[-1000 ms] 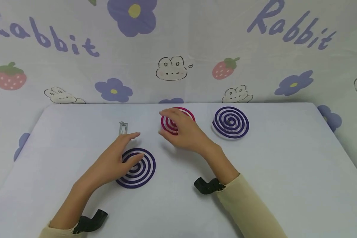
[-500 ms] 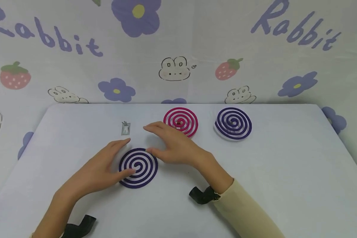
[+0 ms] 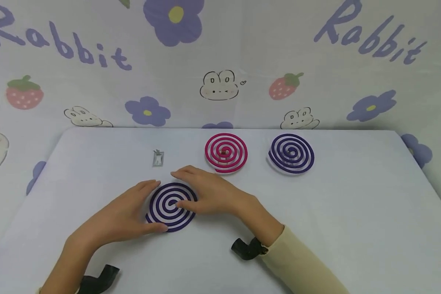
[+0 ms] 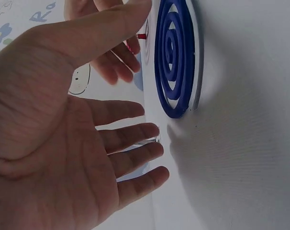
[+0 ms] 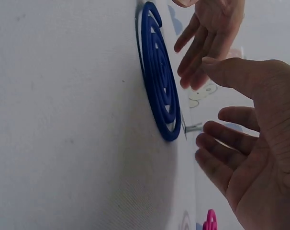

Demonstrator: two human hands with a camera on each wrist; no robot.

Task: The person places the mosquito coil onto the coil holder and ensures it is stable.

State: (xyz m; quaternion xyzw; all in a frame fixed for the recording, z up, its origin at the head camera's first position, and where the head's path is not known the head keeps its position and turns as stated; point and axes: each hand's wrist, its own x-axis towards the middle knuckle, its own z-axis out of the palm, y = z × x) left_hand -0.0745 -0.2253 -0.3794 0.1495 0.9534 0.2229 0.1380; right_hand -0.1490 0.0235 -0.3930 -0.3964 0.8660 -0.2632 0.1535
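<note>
Hands are spread and grip nothing, left hand [image 3: 120, 218] and right hand [image 3: 217, 192] either side of a flat dark-blue spiral coil [image 3: 171, 203], material unclear, on the white tabletop [image 3: 353, 212]; thumb contact is uncertain. Best, I judge, to take its outer ring low from both sides, keeping it level, since thin turns may flex. Beyond are a small silver metal stand [image 3: 155, 159], magenta spiral coil [image 3: 226, 152] and second dark-blue coil [image 3: 292, 153]
</note>
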